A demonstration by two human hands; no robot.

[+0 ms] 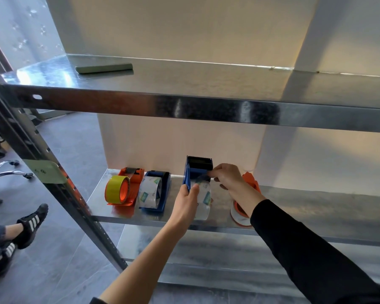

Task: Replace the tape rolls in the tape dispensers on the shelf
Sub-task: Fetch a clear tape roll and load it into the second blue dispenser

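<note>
On the lower metal shelf [316, 200] my left hand [188, 199] grips a blue tape dispenser [196, 170] with a clear tape roll [204, 199] in it. My right hand [227, 176] pinches the loose end of the clear tape near the dispenser's front. To the left stand an orange dispenser [132, 176] with a yellow roll [116, 188] and a second blue dispenser [160, 189] with a clear roll [149, 191]. Behind my right forearm sits another orange dispenser [251, 182] with a whitish roll [239, 216], partly hidden.
The upper metal shelf [184, 84] carries a flat green-grey bar [103, 68]. A slotted steel upright [53, 172] runs down the left. A seated person's feet in black shoes [29, 224] and an office chair base [7, 172] are on the floor at left.
</note>
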